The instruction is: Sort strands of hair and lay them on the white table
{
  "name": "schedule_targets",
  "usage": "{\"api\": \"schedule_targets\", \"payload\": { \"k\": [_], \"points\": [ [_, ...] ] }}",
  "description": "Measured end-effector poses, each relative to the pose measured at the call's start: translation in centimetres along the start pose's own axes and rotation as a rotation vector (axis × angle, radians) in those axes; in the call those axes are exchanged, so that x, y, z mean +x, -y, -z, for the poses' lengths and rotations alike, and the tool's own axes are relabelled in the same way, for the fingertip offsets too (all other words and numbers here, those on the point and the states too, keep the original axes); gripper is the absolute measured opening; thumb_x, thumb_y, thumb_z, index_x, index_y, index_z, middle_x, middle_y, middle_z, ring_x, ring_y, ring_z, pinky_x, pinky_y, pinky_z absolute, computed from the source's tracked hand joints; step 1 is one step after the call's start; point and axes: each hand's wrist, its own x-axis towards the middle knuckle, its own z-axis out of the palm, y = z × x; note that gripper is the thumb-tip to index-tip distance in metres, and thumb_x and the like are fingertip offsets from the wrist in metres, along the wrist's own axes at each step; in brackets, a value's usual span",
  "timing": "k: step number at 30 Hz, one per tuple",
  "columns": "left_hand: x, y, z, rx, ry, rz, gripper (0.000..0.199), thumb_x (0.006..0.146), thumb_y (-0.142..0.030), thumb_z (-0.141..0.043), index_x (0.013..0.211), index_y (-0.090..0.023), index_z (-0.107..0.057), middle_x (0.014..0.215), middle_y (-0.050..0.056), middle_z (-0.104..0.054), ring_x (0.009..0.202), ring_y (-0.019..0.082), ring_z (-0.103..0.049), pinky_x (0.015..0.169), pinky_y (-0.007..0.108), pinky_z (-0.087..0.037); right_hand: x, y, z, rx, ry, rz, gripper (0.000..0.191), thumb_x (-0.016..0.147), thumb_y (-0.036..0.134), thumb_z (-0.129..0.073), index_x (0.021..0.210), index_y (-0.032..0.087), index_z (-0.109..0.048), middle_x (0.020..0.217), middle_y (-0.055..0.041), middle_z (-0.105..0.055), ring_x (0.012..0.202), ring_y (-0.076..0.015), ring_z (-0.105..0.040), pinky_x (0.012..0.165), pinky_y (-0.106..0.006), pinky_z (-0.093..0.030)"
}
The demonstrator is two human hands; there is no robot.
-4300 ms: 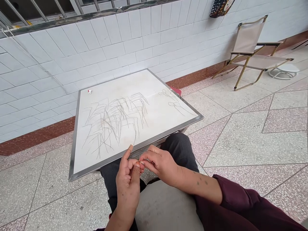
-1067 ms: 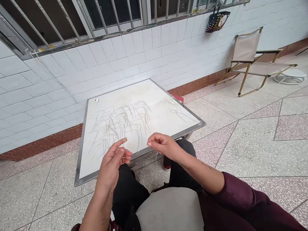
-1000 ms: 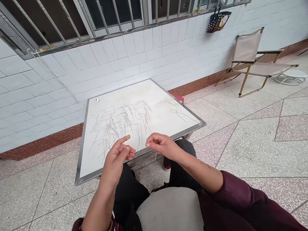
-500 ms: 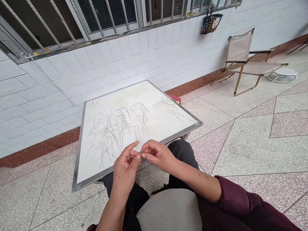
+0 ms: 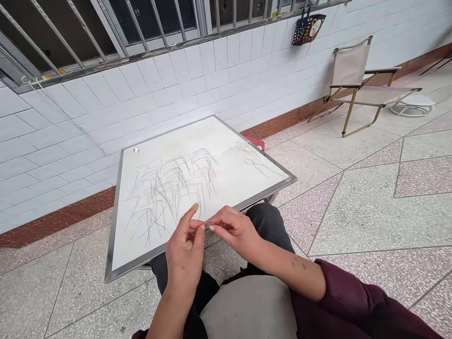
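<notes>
White-topped and metal-edged, the bench [image 5: 240, 186] occupies the centre of the frame, standing close to a white tiled wall [image 5: 197, 80]. Both hands work at its near edge, at lower centre. The left hand [image 5: 184, 249] has its thumb pressed against a bent finger, pinching one end of a thin strand [image 5: 209, 223]; its index finger, tipped with a tan covering [image 5: 195, 207], points upward. The right hand [image 5: 240, 235] pinches the same strand between thumb and index finger, just beside the left fingertips. The strand is largely hidden by the fingers, and its full length cannot be determined.

Bent dark strands [image 5: 181, 176] lie in an overlapping spread over the left and centre of the bench top. A separate group of looped strands [image 5: 251, 161] lies near its right edge. A small white-and-red item [image 5: 136, 151] sits at the far left corner.

A folding chair [image 5: 349, 66] stands at upper right, with a low round stool [image 5: 413, 100] beside it. A dark perforated basket [image 5: 305, 30] hangs below the barred window [image 5: 137, 23]. A maroon sleeve [image 5: 348, 282] covers the right upper arm.
</notes>
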Motion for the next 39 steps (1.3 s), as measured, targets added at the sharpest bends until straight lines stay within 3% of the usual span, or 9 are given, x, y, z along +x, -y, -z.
{"api": "schedule_targets", "payload": {
  "k": [11, 23, 30, 35, 39],
  "points": [
    [0.2, 0.7, -1.1, 0.196, -0.076, -0.088, 0.046, 0.088, -0.028, -0.056, 0.134, -0.031, -0.056, 0.087, 0.000, -0.070, 0.070, 0.017, -0.064, 0.069, 0.031, -0.048, -0.2, -0.3, 0.0, -0.109, -0.017, 0.071, 0.012, 0.094, 0.021, -0.058, 0.099, 0.021, -0.068, 0.076, -0.0024, -0.060, 0.072, -0.0151, -0.056, 0.062, -0.025, -0.047],
    [0.6, 0.9, -1.7, 0.181, -0.125, -0.045, 0.037, 0.090, -0.031, -0.056, 0.127, -0.032, -0.061, 0.086, -0.002, -0.070, 0.076, 0.017, -0.065, 0.072, 0.031, -0.049, -1.1, -1.6, -1.4, -0.470, -0.070, 0.384, 0.025, 0.098, 0.013, -0.044, 0.113, 0.013, -0.063, 0.073, -0.0051, -0.060, 0.063, -0.0155, -0.055, 0.054, -0.025, -0.048],
    [0.8, 0.6, -1.2, -0.020, -0.036, 0.020, 0.045, 0.085, -0.038, -0.065, 0.129, -0.032, -0.060, 0.086, -0.002, -0.072, 0.072, 0.015, -0.064, 0.072, 0.028, -0.051, -0.6, -1.5, -0.6, -0.279, -0.082, 0.255, 0.017, 0.098, 0.022, -0.052, 0.106, 0.018, -0.067, 0.080, -0.0051, -0.066, 0.072, -0.0149, -0.063, 0.064, -0.024, -0.053],
    [1.0, 0.1, -1.4, -0.213, -0.051, 0.069, 0.044, 0.080, -0.034, -0.072, 0.122, -0.027, -0.065, 0.080, -0.001, -0.073, 0.073, 0.014, -0.066, 0.075, 0.027, -0.052, -0.6, -1.5, -0.4, -0.130, -0.106, 0.165, 0.017, 0.094, 0.034, -0.062, 0.104, 0.021, -0.065, 0.079, -0.0028, -0.068, 0.068, -0.0141, -0.063, 0.062, -0.024, -0.053],
    [1.0, -0.1, -1.4, -0.335, -0.075, 0.109, 0.044, 0.076, -0.032, -0.076, 0.119, -0.024, -0.067, 0.076, -0.001, -0.073, 0.077, 0.015, -0.068, 0.082, 0.029, -0.053, -0.8, -1.9, -0.5, -0.154, -0.110, 0.229, 0.013, 0.096, 0.030, -0.059, 0.101, 0.021, -0.067, 0.081, -0.0041, -0.069, 0.073, -0.0159, -0.063, 0.066, -0.027, -0.053]
  ]
}}
